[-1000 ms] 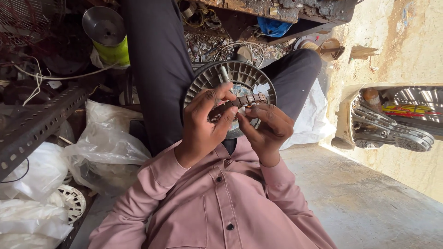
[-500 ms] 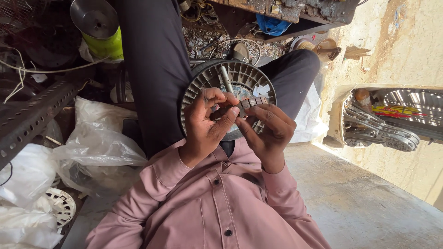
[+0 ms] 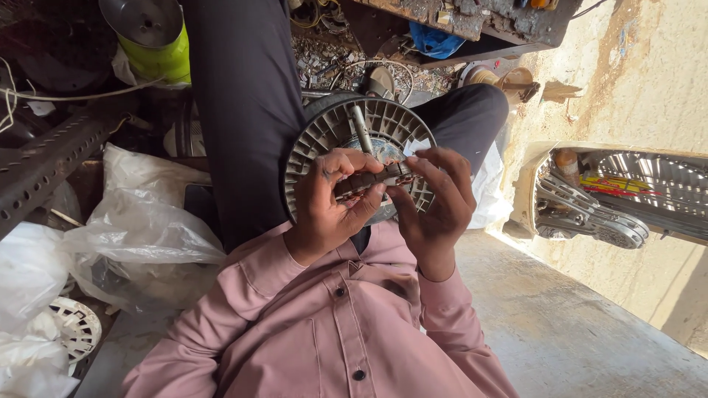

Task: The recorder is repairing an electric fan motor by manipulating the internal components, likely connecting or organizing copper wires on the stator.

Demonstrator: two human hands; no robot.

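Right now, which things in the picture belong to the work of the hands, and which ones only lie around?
In the work:
- left hand and right hand, both gripping the small dark metal part
- round ribbed fan disc with its shaft, on the lap behind the hands

Only lying around:
- plastic bags
- yellow-green container
- small white ribbed disc
- perforated metal bar
- blue cloth

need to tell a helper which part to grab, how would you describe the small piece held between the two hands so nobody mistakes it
Start at the round grey finned disc resting on the dark trousers. In front of it, the left hand and right hand pinch a small dark curved strip between their fingertips. Unlike the big pale disc behind it, it is narrow, brownish and segmented.
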